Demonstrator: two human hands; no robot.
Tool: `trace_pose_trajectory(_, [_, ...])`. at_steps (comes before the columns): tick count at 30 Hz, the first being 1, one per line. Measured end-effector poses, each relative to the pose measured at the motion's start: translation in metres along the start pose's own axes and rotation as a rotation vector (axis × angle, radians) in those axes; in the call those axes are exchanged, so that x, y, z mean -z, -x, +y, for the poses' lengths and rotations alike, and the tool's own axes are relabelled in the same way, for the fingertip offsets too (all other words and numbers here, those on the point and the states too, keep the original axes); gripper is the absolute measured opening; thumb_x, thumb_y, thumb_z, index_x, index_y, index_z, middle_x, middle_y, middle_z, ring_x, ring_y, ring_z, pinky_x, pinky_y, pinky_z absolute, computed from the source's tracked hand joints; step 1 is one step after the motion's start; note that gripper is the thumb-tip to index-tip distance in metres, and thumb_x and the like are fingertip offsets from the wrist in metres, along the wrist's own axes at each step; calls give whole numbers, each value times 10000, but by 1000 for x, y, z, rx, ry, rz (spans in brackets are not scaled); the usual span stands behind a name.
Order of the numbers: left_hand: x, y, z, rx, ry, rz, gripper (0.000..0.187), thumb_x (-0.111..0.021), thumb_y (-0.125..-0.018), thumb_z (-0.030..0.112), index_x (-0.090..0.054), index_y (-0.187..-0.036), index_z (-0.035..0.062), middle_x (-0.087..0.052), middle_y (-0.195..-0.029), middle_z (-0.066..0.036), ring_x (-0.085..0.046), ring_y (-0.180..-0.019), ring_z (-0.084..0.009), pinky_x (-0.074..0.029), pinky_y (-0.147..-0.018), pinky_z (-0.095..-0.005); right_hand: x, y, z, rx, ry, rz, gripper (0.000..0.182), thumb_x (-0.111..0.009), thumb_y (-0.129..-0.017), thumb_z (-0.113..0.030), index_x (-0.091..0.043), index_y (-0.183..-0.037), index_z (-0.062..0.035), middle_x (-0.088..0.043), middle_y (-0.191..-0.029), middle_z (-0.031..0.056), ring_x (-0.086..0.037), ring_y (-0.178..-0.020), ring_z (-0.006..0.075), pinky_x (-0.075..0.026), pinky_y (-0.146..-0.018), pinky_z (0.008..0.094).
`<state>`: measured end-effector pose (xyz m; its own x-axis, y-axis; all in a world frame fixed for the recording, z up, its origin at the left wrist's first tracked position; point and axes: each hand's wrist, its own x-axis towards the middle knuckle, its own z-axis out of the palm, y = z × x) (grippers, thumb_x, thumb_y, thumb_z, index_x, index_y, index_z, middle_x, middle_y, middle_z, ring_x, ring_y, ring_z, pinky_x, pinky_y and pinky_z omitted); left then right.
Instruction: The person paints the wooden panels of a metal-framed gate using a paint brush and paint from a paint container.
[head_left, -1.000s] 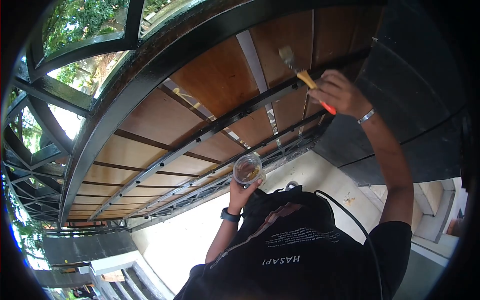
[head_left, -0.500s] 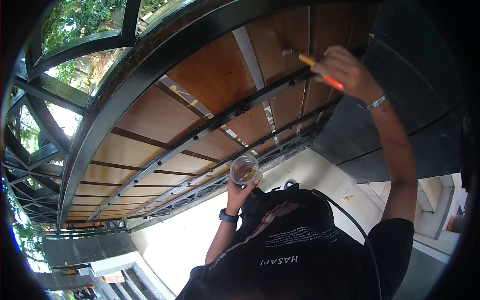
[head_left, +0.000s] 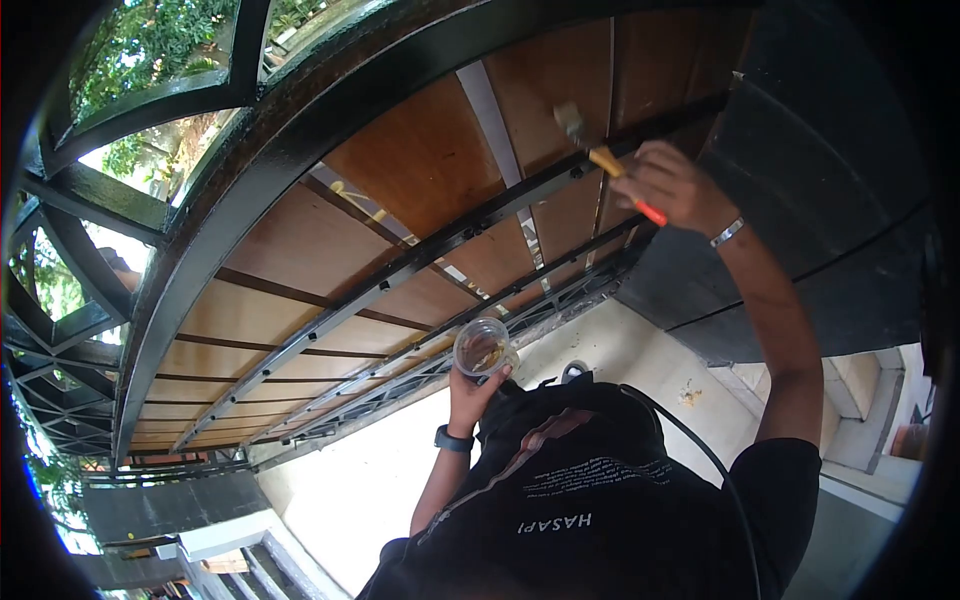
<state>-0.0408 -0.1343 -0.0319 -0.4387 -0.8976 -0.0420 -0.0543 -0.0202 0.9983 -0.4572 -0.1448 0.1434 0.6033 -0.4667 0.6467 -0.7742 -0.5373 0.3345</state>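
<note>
My right hand [head_left: 675, 190] is closed around a paintbrush [head_left: 604, 160] with a yellow and red handle. Its pale bristles point up and left, over a reddish-brown wooden panel [head_left: 535, 80]. Lower down, near my chest, my left hand [head_left: 478, 392] grips a clear plastic cup [head_left: 482, 346] with some brownish liquid at the bottom. A glossy, darker brown board [head_left: 420, 160] lies left of the brush, past a narrow light gap. Boards further along are paler and tan.
A black metal frame [head_left: 290, 130] with crossing rails [head_left: 400, 278] holds the boards. Dark panels [head_left: 800, 200] stand at the right. A pale floor [head_left: 370, 480] spreads below, with steps [head_left: 850, 390] at lower right. Behind the lattice at left is a person [head_left: 120, 268].
My right hand has moved slightly down, and the brush has turned so its bristles show broader, pointing more upward. The left hand holds the cup in nearly the same place.
</note>
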Motion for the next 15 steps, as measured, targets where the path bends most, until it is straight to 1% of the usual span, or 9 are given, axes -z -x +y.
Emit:
trace_pose_trajectory(1, [-1, -2, 2, 3, 8, -8, 726, -811, -787, 106, -424, -1382, -45, -592, -1278, -162, -561, -1212, -237, -426, -1051, -371, -6, 6, -5, -31, -77, -63, 345, -779, -769, -142, -669, -1088, -73, -621, -879, 53, -610, -884, 241, -530, -902, 398])
trace_pose_trajectory(2, [-2, -4, 3, 9, 17, -17, 726, -811, -786, 104, -425, -1382, -44, -589, -1280, -162, -557, -1217, -240, -426, -1051, -373, -12, 10, -8, -33, -74, -64, 345, -779, -769, -142, -669, -1088, -73, -621, -879, 53, -610, -884, 241, -530, -902, 398])
trace_pose_trajectory(4, [-1, -9, 1, 4, 0, -38, 720, -810, -786, 100, -427, -1379, -44, -588, -1281, -161, -554, -1219, -239, -425, -1052, -373, -17, 18, -12, -62, -185, -108, 345, -775, -775, -153, -666, -1091, -68, -617, -874, 46, -603, -878, 238, -530, -893, 395])
trace_pose_trajectory(8, [-4, -15, 0, -26, 4, -66, 709, -806, -785, 86, -433, -1374, -40, -589, -1275, -157, -553, -1217, -234, -421, -1059, -373, 5, 3, 8, -82, -136, -95, 357, -780, -772, -158, -668, -1100, -73, -624, -892, 47, -607, -890, 232, -531, -889, 392])
trace_pose_trajectory(10, [-7, -17, -1, -37, 16, -62, 688, -813, -778, 91, -460, -1355, -34, -595, -1262, -146, -561, -1200, -224, -435, -1043, -368, 30, -17, 24, -23, 11, 16, 406, -799, -752, -154, -669, -1131, -85, -633, -914, 51, -612, -908, 234, -531, -885, 396])
trace_pose_trajectory(11, [-8, -18, 0, -48, 31, -52, 668, -819, -770, 97, -488, -1336, -29, -601, -1250, -135, -569, -1183, -214, -449, -1027, -363, 42, -24, 32, -26, 15, 16, 406, -799, -752, -154, -669, -1131, -85, -633, -914, 51, -612, -908, 234, -531, -885, 396])
trace_pose_trajectory(13, [-9, -19, 3, -48, 15, -57, 667, -820, -770, 96, -489, -1335, -30, -602, -1249, -134, -569, -1184, -213, -448, -1028, -362, 64, -37, 46, 32, 155, 145, 459, -813, -730, -141, -668, -1163, -96, -647, -936, 57, -616, -923, 235, -533, -885, 399])
trace_pose_trajectory(15, [-8, -18, 4, -47, -1, -56, 667, -821, -769, 95, -490, -1334, -31, -603, -1248, -133, -568, -1185, -212, -447, -1029, -362, 78, -45, 53, 40, 179, 155, 474, -817, -724, -140, -666, -1171, -96, -649, -940, 58, -616, -924, 243, -534, -885, 399])
